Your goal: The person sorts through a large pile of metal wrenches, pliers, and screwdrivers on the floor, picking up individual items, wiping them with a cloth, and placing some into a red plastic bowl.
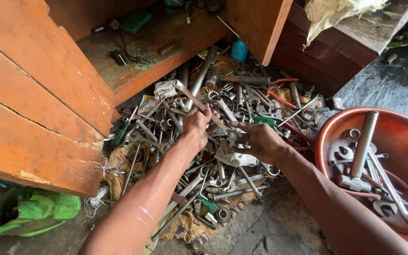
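While an orange cabinet door (38,89) walls off the left, a red basin (404,141) of spanners crowds the right. Ahead sprawls a tool heap (223,118). Above it, left hand (196,126) and right hand (259,140) together clamp one long wrench (204,107).

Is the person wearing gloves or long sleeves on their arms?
No. Both arms are bare all the way to the bottom of the picture, with no sleeves showing. The left hand and the right hand have no gloves. I can see no watch or bracelet on either wrist.
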